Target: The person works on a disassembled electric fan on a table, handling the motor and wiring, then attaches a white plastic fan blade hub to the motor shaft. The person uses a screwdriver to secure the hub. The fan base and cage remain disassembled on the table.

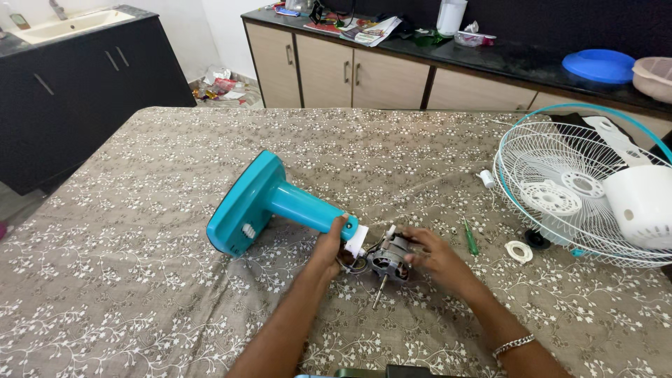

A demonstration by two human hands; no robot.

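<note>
A teal fan stand [262,199] lies on its side on the patterned tablecloth, its neck pointing right. My left hand [329,245] grips the end of that neck, next to a white plastic piece [355,240]. A grey fan motor [389,257] with a bare metal shaft sits just right of the neck, joined to it by wires. My right hand [434,255] holds the motor from its right side.
A green-handled screwdriver [470,238], a white ring [519,251] and a black knob [537,239] lie right of my hands. A white wire fan grille [560,189] with a white motor cover [640,203] rests at the table's right edge. Cabinets and a dark counter stand behind.
</note>
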